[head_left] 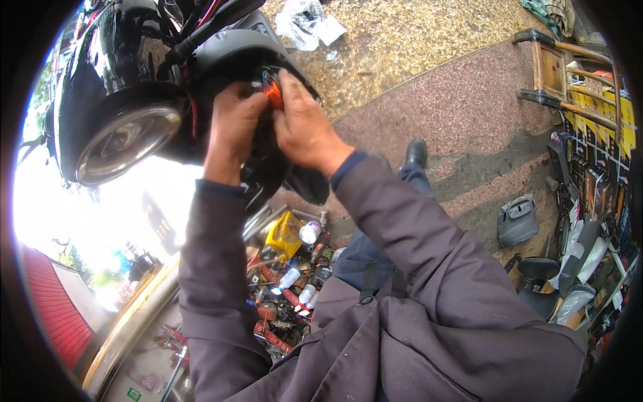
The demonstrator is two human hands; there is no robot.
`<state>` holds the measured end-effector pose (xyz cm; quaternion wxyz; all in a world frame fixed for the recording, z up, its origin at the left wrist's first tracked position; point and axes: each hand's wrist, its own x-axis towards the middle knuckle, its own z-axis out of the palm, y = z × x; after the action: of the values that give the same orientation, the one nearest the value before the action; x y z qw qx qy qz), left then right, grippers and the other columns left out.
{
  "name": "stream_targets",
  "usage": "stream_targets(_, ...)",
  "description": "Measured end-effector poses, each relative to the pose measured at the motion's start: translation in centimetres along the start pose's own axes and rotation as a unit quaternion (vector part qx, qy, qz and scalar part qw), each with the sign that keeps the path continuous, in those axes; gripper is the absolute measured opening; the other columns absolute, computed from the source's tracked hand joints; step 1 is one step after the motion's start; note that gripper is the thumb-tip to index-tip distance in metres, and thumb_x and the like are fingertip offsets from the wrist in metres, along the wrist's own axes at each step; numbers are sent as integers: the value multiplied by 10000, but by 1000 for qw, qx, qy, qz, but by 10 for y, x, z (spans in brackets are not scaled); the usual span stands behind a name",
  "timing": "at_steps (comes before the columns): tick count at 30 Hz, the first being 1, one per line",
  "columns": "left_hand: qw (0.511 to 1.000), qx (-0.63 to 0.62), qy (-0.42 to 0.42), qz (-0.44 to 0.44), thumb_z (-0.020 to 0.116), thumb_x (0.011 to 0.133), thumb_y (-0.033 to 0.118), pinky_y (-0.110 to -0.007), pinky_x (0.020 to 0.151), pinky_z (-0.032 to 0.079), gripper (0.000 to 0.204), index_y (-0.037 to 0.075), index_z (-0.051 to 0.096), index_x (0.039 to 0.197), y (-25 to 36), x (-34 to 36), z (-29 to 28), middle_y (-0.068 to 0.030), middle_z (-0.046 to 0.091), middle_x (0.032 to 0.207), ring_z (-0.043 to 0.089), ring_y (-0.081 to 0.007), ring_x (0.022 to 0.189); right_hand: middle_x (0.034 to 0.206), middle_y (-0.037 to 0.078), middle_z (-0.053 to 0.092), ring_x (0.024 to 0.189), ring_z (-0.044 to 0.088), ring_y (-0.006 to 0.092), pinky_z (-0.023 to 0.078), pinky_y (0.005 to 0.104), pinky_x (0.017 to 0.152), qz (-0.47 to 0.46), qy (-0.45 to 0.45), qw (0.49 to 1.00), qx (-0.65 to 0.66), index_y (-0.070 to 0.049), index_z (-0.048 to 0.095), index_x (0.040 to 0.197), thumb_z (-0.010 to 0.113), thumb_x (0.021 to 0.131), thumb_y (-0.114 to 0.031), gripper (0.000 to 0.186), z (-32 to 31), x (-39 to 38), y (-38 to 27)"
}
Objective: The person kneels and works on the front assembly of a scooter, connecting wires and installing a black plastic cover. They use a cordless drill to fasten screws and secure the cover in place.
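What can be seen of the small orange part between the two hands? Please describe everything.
The orange part is small and bright, and looks like plastic. The left hand and right hand grip it from either side, so fingers hide some of its outline. Thin wires, some greenish, show just above it; whether they join it cannot be told. It is held near the black vehicle, against a dark hollow.

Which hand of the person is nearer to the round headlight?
The left. The left hand is to the right of the round headlight, not touching it. The right hand is farther right, beyond the left hand, at the orange connector.
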<state>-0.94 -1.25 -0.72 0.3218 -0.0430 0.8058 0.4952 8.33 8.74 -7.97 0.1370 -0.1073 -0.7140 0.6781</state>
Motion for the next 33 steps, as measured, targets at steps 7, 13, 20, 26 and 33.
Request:
stream_targets(7, 999, 8, -39, 27, 725, 881, 119, -277, 659, 566, 228, -32, 597, 994, 6, -8, -4, -64, 652, 872, 652, -133, 698, 1436, 391, 431, 1352, 436, 514, 369, 489, 1151, -2, 14, 999, -40, 166, 346, 1436, 572, 827, -29, 678, 9, 2, -5)
stream_targets(13, 992, 116, 11, 45, 757, 878, 114, -272, 668, 579, 209, -21, 614, 949, 8, -6, 0, -51, 653, 871, 661, -116, 728, 1264, 285, 624, 1180, 622, 408, 488, 421, 1038, 3, 41, 998, 47, 90, 575, 1288, 614, 794, -24, 509, -28, -10, 6)
stream_targets(20, 979, 182, 55, 74, 748, 865, 94, -252, 665, 562, 198, -34, 616, 941, 12, -10, 8, -45, 640, 857, 638, -99, 739, 954, 165, 739, 815, 733, 235, 586, 340, 775, 163, 17, 976, 146, 36, 703, 1073, 820, 752, -96, 366, -32, -11, 24)
stream_targets(26, 955, 242, 95, 141, 813, 748, 157, -288, 658, 503, 334, -73, 632, 908, 17, -13, 10, -78, 653, 778, 588, -113, 714, 839, 176, 732, 805, 736, 290, 581, 369, 751, 97, 79, 991, 50, 20, 707, 894, 783, 748, -101, 204, -8, 11, 16)
stream_targets(33, 876, 404, 192, 181, 718, 737, 78, -294, 634, 488, 241, -35, 585, 904, 17, -12, 3, -75, 633, 780, 578, -121, 692, 987, 115, 734, 794, 691, 167, 583, 271, 676, 202, -84, 932, 290, 51, 705, 1107, 719, 879, -45, 248, -29, 17, 32)
